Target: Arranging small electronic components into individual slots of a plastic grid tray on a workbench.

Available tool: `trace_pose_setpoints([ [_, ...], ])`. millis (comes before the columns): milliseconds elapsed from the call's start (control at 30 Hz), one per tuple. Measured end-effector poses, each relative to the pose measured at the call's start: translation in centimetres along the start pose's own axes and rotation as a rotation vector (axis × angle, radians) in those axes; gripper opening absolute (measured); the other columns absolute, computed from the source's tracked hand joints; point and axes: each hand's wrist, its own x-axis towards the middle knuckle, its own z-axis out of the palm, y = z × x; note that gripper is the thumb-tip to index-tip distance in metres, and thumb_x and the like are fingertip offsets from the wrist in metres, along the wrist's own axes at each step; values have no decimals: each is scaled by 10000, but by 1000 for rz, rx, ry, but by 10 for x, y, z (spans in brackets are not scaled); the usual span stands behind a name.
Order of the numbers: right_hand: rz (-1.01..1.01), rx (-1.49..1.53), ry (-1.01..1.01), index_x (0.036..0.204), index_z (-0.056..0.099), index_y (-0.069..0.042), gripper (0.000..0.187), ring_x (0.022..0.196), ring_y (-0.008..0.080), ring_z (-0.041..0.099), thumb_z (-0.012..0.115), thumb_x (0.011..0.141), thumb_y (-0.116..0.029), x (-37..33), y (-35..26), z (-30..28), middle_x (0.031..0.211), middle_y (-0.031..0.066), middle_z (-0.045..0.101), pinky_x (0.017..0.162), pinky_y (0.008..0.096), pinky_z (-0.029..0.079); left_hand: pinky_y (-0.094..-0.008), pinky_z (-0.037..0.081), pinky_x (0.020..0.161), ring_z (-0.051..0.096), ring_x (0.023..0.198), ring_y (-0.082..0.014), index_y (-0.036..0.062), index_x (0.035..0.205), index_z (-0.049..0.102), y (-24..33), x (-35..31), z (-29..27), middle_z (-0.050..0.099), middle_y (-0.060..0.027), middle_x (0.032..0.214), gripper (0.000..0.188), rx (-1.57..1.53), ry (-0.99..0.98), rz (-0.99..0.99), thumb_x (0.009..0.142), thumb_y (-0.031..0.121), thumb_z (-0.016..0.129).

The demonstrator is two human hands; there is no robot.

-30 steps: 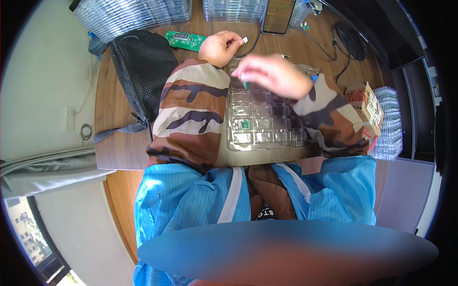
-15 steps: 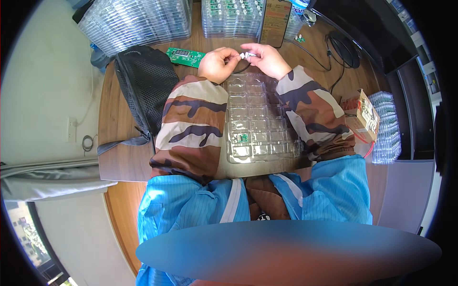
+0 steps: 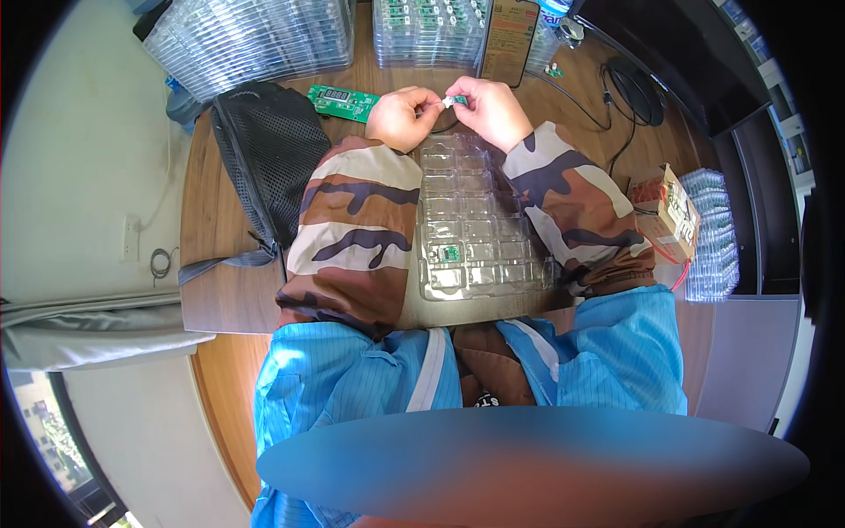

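The right hand (image 3: 495, 113) is now up at 12 o'clock, next to the left hand (image 3: 405, 117), and no longer over the clear tray (image 3: 458, 211). Its thumb and finger pinch a small green board (image 3: 459, 100). The left thumb and finger squeeze together on a little white plug (image 3: 447, 103), just beside the board. I cannot tell if the two touch.

A big stack of see-through trays (image 3: 251, 48) sits at 11 o'clock. A shorter stack (image 3: 429, 40) at 12 o'clock has lots of green boards with white bits in it. A thin stack (image 3: 709, 238) stands at 3 o'clock. The clear tray lies near the middle, with one tiny green board (image 3: 450, 254) in a pocket at its 7 o'clock, same as before. A brown box (image 3: 679, 216) sits beside the thin stack.
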Motion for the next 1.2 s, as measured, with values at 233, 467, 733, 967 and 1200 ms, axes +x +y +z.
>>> trace_pose_setpoints([
  [233,-202,-175,88,832,565,-24,163,600,251,574,566,671,-50,0,-4,1,711,138,581,554,309,448,-265,424,526,537,553,-153,22,773,610,0,-1,1,579,-93,685,134,53,15,-13,735,150,605],
  [467,-138,-130,6,826,551,-40,160,674,295,571,565,669,-63,0,-6,0,733,136,582,601,364,454,-273,426,522,541,552,-167,31,770,613,-2,0,1,576,-93,677,134,50,16,27,730,159,607],
  [733,-313,-269,40,820,551,-35,162,674,293,567,564,660,-54,0,-8,0,738,132,576,603,360,461,-282,426,522,544,555,-186,31,768,611,-1,-1,0,576,-98,680,137,72,17,45,726,161,609],
  [967,-78,-154,-173,1031,473,-45,374,800,294,574,590,677,-84,-2,-17,-17,904,150,575,691,343,470,-280,421,532,540,568,-180,24,781,608,-3,0,0,573,-99,692,142,54,8,41,735,159,610],
  [1200,41,-199,-98,836,561,-52,146,682,288,570,559,746,-167,-125,-31,-144,713,132,576,590,355,444,-294,433,532,554,576,-198,67,773,613,-5,2,2,572,-90,685,151,2,-22,-17,734,214,608],
])
